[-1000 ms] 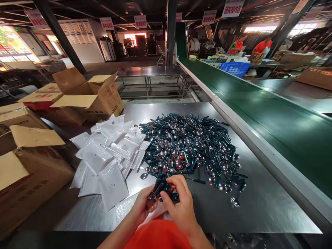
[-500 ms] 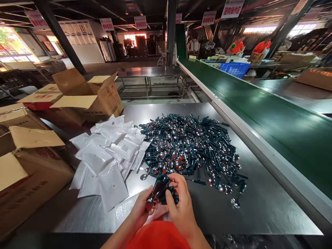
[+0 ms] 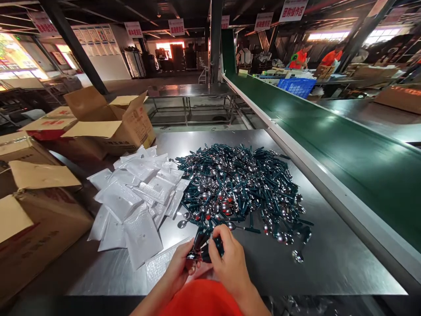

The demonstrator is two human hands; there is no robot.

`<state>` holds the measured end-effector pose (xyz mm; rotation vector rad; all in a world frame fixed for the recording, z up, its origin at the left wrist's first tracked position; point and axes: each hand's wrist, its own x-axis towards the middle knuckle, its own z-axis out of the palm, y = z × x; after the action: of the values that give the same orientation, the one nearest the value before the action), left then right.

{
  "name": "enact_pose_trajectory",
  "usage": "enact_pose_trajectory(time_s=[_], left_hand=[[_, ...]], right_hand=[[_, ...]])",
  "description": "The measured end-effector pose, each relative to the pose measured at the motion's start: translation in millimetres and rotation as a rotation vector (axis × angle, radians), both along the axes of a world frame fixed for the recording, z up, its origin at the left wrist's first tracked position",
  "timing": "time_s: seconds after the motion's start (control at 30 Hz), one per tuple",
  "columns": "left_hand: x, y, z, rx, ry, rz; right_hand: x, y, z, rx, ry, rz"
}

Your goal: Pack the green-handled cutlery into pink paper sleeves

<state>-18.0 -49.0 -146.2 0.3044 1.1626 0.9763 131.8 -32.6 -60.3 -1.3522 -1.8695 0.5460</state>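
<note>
Near the front edge of the table, my left hand (image 3: 180,262) is closed around a bunch of spoons (image 3: 201,239) with dark green handles. Their metal bowls lie toward my left fingers and the handles point up and away. My right hand (image 3: 228,256) is pinched at the handles on the bunch's right side; its fingertips partly hide what they grip. Just beyond both hands spreads a large heap of similar spoons (image 3: 237,175), a few with red on the bowls. To the left lies a pile of white padded envelopes (image 3: 141,237).
Open cardboard boxes (image 3: 131,127) stand left of the metal table (image 3: 329,272). A green conveyor belt (image 3: 329,131) runs along the right side. Beyond it are a blue crate (image 3: 296,87) and co-workers in orange tops (image 3: 332,57). A flat translucent wrap (image 3: 161,265) lies by my left forearm.
My right hand has shifted slightly down along the bunch, its fingers drawn closer into a pinch. My left hand keeps its hold, and the heap and envelopes look the same.
</note>
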Motion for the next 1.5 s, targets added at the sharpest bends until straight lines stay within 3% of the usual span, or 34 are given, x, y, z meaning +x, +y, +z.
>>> enact_pose_trajectory(time_s=[0.2, 0.43, 0.57, 0.9, 1.2, 1.37, 1.5], left_hand=[[-4, 1, -1.5, 0.031, 0.035, -0.029], [-3, -1, 0.8, 0.029, 0.042, -0.041], [-5, -4, 0.0, 0.023, 0.051, -0.045], [-10, 3, 2.0, 0.077, 0.183, -0.155], [-13, 0, 3.5, 0.032, 0.215, -0.198], [-16, 3, 9.8, 0.020, 0.204, -0.172], [-18, 3, 4.8, 0.043, 0.269, -0.210]], right_hand=[[4, 1, -0.6, -0.015, -0.003, 0.131], [2, 6, -7.6, -0.127, -0.124, 0.022], [9, 9, -14.0, -0.187, -0.231, 0.089], [16, 12, -21.3, 0.093, -0.212, 0.315], [20, 13, -34.0, -0.027, -0.036, 0.260], [15, 11, -42.0, 0.041, 0.115, 0.180], [16, 15, -45.1, -0.052, 0.140, 0.165]])
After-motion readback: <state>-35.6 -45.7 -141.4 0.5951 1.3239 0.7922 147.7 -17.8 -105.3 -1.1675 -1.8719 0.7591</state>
